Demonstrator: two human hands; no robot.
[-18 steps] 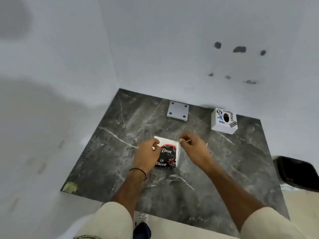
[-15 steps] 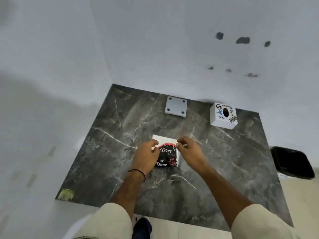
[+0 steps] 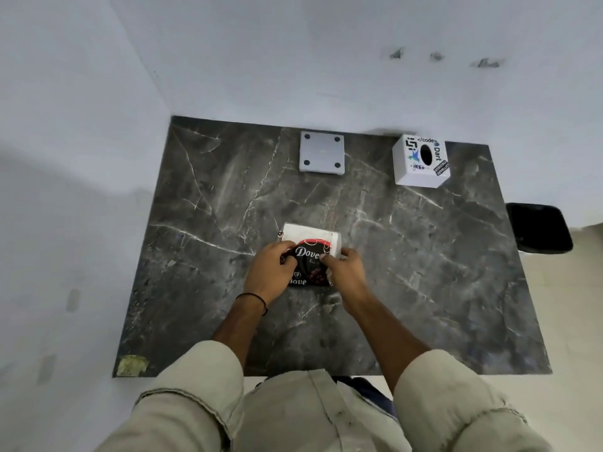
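Observation:
A soft Dove pack [image 3: 310, 256], white at the far end and black with white lettering at the near end, lies in the middle of the dark marble slab [image 3: 202, 256]. My left hand [image 3: 268, 275] grips its left edge, fingers curled onto the black part. My right hand [image 3: 346, 274] pinches the pack's right side near the lettering. Both hands cover the pack's lower corners.
A grey square plate [image 3: 322, 152] with one dark dot at each corner lies at the slab's back edge. A white cube box [image 3: 421, 160] with stickers and a dark hole stands at the back right. A black bin [image 3: 540, 228] sits off the slab's right edge. White walls close the left and back.
My right hand has come from just beyond the pack's top right corner onto its right side and taken hold. My left hand has curled further over the left edge.

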